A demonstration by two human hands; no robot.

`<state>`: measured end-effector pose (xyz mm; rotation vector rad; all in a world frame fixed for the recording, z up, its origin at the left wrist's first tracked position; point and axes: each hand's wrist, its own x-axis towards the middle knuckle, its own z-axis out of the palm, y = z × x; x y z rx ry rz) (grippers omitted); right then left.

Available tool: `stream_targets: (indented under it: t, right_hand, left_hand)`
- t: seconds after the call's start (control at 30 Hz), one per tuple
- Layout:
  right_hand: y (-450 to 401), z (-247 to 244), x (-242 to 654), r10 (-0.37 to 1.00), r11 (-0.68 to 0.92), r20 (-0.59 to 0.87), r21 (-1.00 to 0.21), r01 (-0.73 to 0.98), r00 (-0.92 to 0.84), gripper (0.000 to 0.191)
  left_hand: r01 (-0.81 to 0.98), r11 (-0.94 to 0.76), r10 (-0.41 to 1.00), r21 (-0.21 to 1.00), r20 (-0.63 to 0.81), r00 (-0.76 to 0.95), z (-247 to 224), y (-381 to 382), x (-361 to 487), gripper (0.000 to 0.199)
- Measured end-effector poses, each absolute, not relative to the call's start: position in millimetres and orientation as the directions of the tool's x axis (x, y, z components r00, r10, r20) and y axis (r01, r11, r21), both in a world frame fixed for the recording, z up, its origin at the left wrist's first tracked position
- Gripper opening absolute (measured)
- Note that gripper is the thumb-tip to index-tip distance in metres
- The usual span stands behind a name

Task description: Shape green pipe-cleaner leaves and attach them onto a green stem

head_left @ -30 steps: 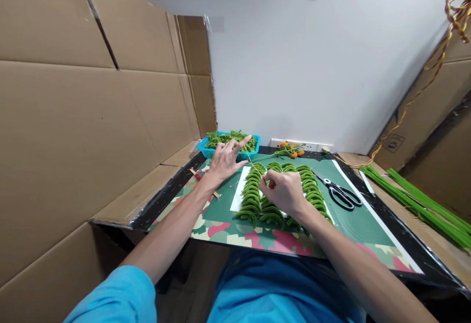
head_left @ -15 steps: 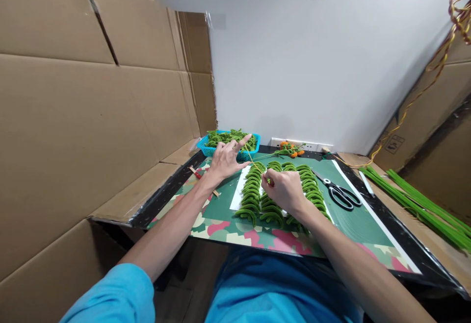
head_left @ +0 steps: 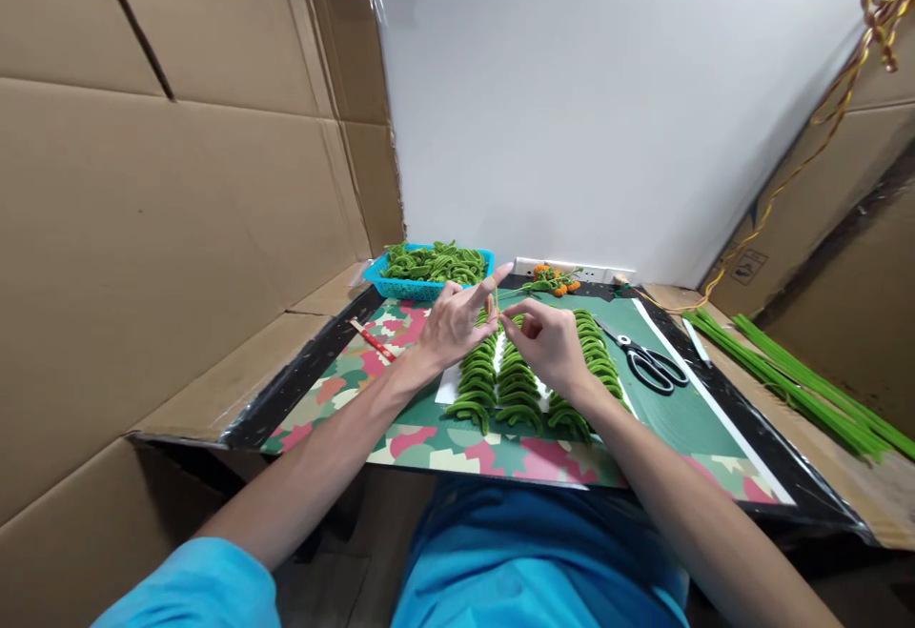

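A thin yellow band (head_left: 496, 293), which looks like a rubber band, is looped round the outstretched index finger of my left hand (head_left: 457, 323). That hand's thumb and other fingers are bent in towards the band's lower end. There my right hand (head_left: 549, 340) pinches the band, its fingertips almost touching the left thumb. Below both hands, rows of curved green pipe-cleaner pieces (head_left: 519, 390) lie on white paper (head_left: 448, 386), which is on a green cutting mat (head_left: 661, 433). My hands hide the upper part of the middle rows.
Behind my left hand stands a blue basket (head_left: 407, 289) heaped with green pieces. Orange flowers (head_left: 554, 279) lie near a power strip (head_left: 593, 273). Black-handled scissors (head_left: 654, 368) and long green stems (head_left: 801, 385) are on the right. A red-handled tool (head_left: 373, 340) lies left. Cardboard walls flank the table.
My hands have come together, and the yellow band, earlier stretched long between them, is now a short loop at my left index finger. The view has shifted slightly.
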<state>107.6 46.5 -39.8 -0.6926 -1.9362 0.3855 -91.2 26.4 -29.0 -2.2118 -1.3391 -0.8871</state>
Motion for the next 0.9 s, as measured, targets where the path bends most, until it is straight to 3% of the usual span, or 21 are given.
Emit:
stream_targets:
  t: [0.3,0.6,0.9]
  right_hand:
    - [42,-37,107,0.628,0.779,0.723,-0.586,0.225,-0.289,0.020]
    - [43,-30,112,0.716,0.698,0.686,-0.700,0.150,-0.132,0.023]
    - [44,-32,108,0.718,0.690,0.665,-0.718,0.087,-0.205,0.017]
  left_hand:
    - [0.884,-0.465,0.647,0.039,0.696,0.310,-35,29,-93,0.087]
    - [0.847,-0.527,0.621,0.068,0.711,0.329,-37,29,-93,0.092]
    - [0.794,-0.602,0.610,0.078,0.687,0.395,-37,27,-91,0.086]
